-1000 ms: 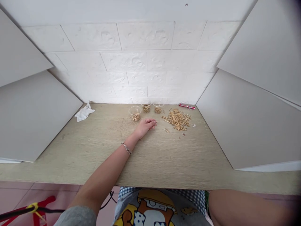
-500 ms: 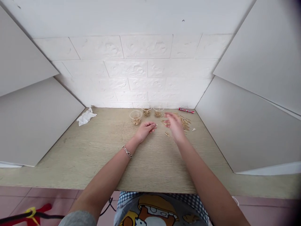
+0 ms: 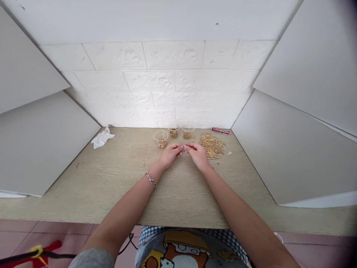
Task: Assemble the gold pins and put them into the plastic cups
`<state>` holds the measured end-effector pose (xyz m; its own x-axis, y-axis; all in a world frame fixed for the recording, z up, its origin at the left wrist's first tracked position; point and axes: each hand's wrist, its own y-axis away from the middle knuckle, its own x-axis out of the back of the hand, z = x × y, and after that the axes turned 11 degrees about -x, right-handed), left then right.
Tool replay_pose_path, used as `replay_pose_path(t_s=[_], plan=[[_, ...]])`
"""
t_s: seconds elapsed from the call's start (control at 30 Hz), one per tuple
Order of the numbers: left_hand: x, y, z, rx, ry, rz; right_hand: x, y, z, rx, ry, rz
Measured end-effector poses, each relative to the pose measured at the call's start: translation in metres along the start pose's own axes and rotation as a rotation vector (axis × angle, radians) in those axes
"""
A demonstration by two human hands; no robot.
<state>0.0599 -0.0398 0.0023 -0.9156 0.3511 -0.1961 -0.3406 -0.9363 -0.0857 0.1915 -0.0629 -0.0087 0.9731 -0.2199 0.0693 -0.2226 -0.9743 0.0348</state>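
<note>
My left hand (image 3: 170, 154) is closed in a pinch on a small gold-coloured metal piece, mostly hidden by the fingertips. Thumb and fingers of my right hand (image 3: 198, 155) are pinched together and meet the left fingertips; what they hold is too small to make out. Just beyond the hands stand three clear cups with small gold parts: a left cup (image 3: 161, 141), a middle cup (image 3: 174, 131) and a right cup (image 3: 187, 134). Beside my right hand lies a heap of thin gold-coloured metal pins (image 3: 213, 146).
A red tube-like wrapper (image 3: 221, 131) lies by the wall at the back right. Crumpled white tissue (image 3: 102, 138) sits at the back left of the wooden table (image 3: 111, 186). Grey panels (image 3: 47, 145) flank both sides, and a white brick-patterned wall (image 3: 150, 82) closes the back.
My right hand has moved left from over the pin heap to my left fingertips, and its fingers have closed. The heap is now uncovered. My left hand has hardly moved.
</note>
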Motion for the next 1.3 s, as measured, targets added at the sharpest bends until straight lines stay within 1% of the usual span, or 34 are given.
replay_pose_path(t_s=[0.07, 0.17, 0.3, 0.47, 0.57, 0.7, 0.77, 0.83, 0.9, 0.97, 1.1, 1.2, 1.3], plan=[[0.0, 0.0, 0.0, -0.004, -0.021, -0.01, -0.001, 0.0, 0.0, 0.002, -0.007, -0.015], [-0.001, 0.0, 0.0, 0.0, -0.031, -0.012, -0.002, 0.001, -0.001, -0.04, -0.067, -0.032], [-0.001, 0.001, 0.001, 0.016, 0.012, 0.023, -0.002, 0.004, -0.005, -0.117, -0.188, -0.013], [-0.001, 0.002, 0.001, 0.022, 0.047, 0.043, 0.0, 0.003, -0.006, -0.179, -0.303, 0.011], [-0.002, 0.003, 0.002, 0.022, 0.053, 0.048, 0.001, 0.001, -0.005, -0.192, -0.348, 0.02], [-0.002, 0.003, 0.002, 0.032, 0.054, 0.054, 0.002, 0.0, -0.007, -0.174, -0.37, 0.026], [-0.002, 0.002, 0.002, 0.038, 0.053, 0.059, 0.001, 0.001, -0.009, -0.187, -0.426, 0.011], [-0.002, 0.002, 0.001, 0.044, 0.058, 0.054, -0.001, 0.004, -0.01, -0.228, -0.531, -0.021], [-0.002, 0.001, 0.001, 0.045, 0.066, 0.039, -0.004, 0.007, -0.012, -0.268, -0.637, -0.068], [-0.001, 0.001, 0.0, 0.042, 0.075, 0.03, -0.006, 0.01, -0.013, -0.29, -0.694, -0.12], [-0.001, 0.001, 0.0, 0.029, 0.087, 0.04, -0.01, 0.013, -0.012, -0.296, -0.715, -0.181], [-0.001, 0.001, -0.001, 0.022, 0.09, 0.051, -0.01, 0.013, -0.011, -0.296, -0.723, -0.166], [-0.003, 0.003, 0.0, 0.021, 0.103, 0.076, -0.009, 0.012, -0.01, -0.328, -0.714, -0.138]])
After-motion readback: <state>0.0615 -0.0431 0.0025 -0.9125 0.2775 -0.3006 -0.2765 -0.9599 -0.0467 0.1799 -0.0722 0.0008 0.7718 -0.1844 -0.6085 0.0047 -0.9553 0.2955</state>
